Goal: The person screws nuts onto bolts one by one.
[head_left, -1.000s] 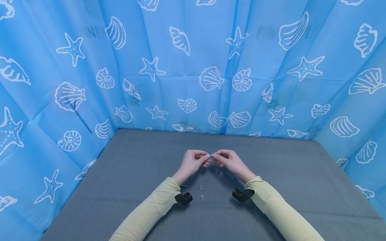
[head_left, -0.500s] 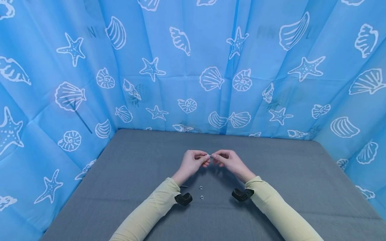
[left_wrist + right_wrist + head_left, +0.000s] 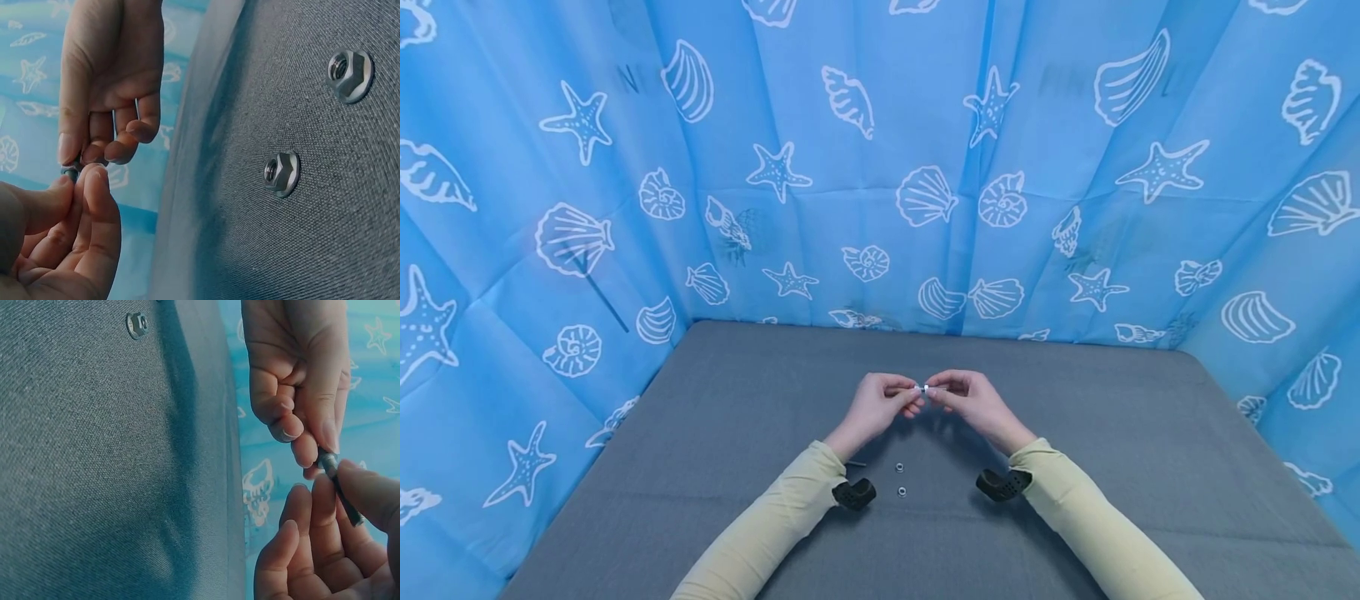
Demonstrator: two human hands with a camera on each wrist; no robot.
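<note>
Ahead of the body, just above the grey table, both hands meet fingertip to fingertip at a slim metal bolt (image 3: 347, 503). My left hand (image 3: 883, 397) pinches one end between thumb and fingers, which hide most of that end. My right hand (image 3: 967, 397) has its thumb and index finger on the bolt close by, other fingers loosely curled. A silver nut-like piece (image 3: 329, 463) shows around the bolt between the two sets of fingertips; I cannot tell which hand grips it. The bolt's long shank slants toward the right palm in the right wrist view.
Two flange nuts, one farther (image 3: 900, 467) and one nearer (image 3: 902, 492), lie on the grey table (image 3: 1075, 433) between the forearms. A thin metal rod (image 3: 858, 463) lies beside the left sleeve, partly covered. A blue shell-print curtain (image 3: 865, 167) surrounds the table's back and sides.
My right fingertips have shifted slightly on the bolt, and more bright metal now shows between the hands. The left hand stays nearly still; the nuts on the table have not moved.
</note>
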